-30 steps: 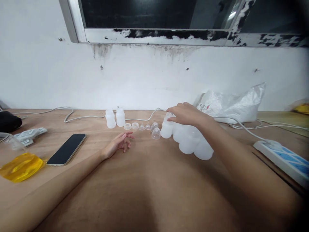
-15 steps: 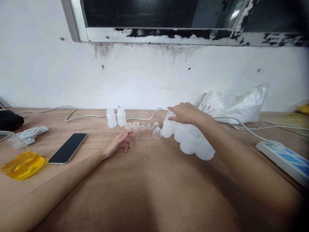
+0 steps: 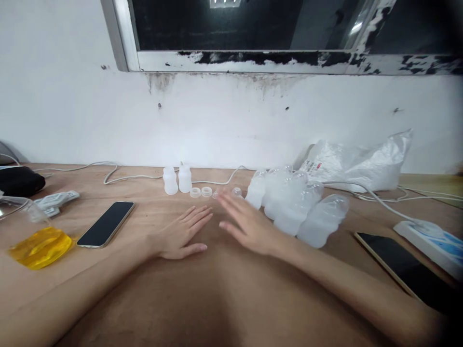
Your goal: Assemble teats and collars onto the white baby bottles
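My left hand (image 3: 184,233) lies palm down over the wooden table (image 3: 173,299), fingers stretched out and nothing in them. Opposite it, my right hand (image 3: 249,224) is also open and bare, its fingertips slightly blurred. Just beyond them sit two clear ring collars (image 3: 201,192), and a clear dome cap (image 3: 237,192) shows past my right fingers. The small clear nipples between are mostly covered by that hand. Two frosted baby bottles without caps (image 3: 177,180) stand upright behind the rings. Several capped frosted bottles (image 3: 294,202) are grouped to the right of my right hand.
A phone (image 3: 105,224) and a jug of yellow liquid (image 3: 39,246) are at left, near a black pouch (image 3: 21,181). On the right are another phone (image 3: 405,270), a power strip (image 3: 430,241) and a plastic bag (image 3: 365,164). White cables run along the wall.
My right hand has left the capped bottles and come down toward the middle. My left hand has turned palm down and flattened. The right phone, hidden before by my arm, now shows.
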`<action>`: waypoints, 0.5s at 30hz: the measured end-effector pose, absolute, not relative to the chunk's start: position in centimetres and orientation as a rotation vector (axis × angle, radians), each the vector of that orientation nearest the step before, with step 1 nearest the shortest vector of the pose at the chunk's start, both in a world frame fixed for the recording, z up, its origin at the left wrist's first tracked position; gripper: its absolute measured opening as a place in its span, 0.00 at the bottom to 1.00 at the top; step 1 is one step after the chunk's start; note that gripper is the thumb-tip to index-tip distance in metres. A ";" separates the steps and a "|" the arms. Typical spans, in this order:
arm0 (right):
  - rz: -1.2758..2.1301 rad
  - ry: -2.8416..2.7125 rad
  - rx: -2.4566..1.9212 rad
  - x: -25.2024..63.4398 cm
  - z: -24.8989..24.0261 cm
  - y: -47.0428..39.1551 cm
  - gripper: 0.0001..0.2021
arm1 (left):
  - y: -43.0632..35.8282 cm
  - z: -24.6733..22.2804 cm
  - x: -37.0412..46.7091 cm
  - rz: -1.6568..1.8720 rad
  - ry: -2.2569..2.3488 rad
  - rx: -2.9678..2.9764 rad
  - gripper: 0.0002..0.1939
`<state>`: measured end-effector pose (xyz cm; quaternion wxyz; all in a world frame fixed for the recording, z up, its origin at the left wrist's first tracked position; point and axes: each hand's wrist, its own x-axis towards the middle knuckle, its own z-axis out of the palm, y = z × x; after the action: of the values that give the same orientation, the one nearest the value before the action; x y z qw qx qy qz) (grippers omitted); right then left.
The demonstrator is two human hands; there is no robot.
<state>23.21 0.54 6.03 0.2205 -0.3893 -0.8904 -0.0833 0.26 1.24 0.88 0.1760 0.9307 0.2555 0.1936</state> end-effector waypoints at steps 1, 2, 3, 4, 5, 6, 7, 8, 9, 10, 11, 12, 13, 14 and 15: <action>-0.122 -2.557 -1.060 23.0 4.5 -0.2 0.29 | 1.0 0.9 0.1 0.470 0.723 2.690 0.34; -0.008 -2.648 -1.044 22.9 3.0 -0.7 0.30 | 0.8 0.9 -0.2 0.401 0.726 2.723 0.35; 0.090 -2.706 -1.041 22.9 1.7 -1.1 0.31 | 0.6 0.8 -0.4 0.333 0.728 2.738 0.35; 0.167 -2.734 -1.071 23.0 0.6 -1.4 0.31 | 0.5 0.6 -0.6 0.270 0.728 2.737 0.34; 0.230 -2.749 -1.098 23.1 -0.2 -1.5 0.31 | 0.4 0.5 -0.8 0.220 0.722 2.729 0.34; 0.273 -2.751 -1.120 23.2 -0.7 -1.5 0.30 | 0.4 0.4 -0.9 0.189 0.713 2.716 0.33; 0.301 -2.744 -1.136 23.3 -1.0 -1.5 0.30 | 0.4 0.3 -1.0 0.173 0.706 2.702 0.33; 0.319 -2.734 -1.140 23.4 -1.1 -1.5 0.30 | 0.5 0.2 -1.1 0.171 0.704 2.689 0.33; 0.331 -2.723 -1.137 23.4 -1.1 -1.4 0.30 | 0.5 0.1 -1.1 0.180 0.707 2.678 0.33; 0.338 -2.711 -1.134 23.5 -1.1 -1.3 0.30 | 0.6 0.0 -1.1 0.191 0.711 2.671 0.33; 0.344 -2.703 -1.132 23.4 -1.0 -1.3 0.30 | 0.6 0.0 -1.0 0.202 0.710 2.665 0.34; 0.349 -2.700 -1.129 23.4 -1.0 -1.2 0.30 | 0.7 0.0 -1.0 0.212 0.706 2.661 0.34; 0.350 -2.699 -1.127 23.4 -1.0 -1.2 0.29 | 0.7 0.0 -1.0 0.222 0.700 2.658 0.34; 0.349 -2.699 -1.126 23.4 -1.0 -1.2 0.29 | 0.7 0.0 -1.0 0.232 0.695 2.656 0.34; 0.345 -2.700 -1.123 23.4 -1.0 -1.2 0.29 | 0.7 0.0 -1.0 0.236 0.693 2.656 0.34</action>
<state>23.42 -1.18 -0.99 0.0984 -0.3796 -0.9125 0.1167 -0.96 0.75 -0.01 0.1922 0.9461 0.2469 0.0840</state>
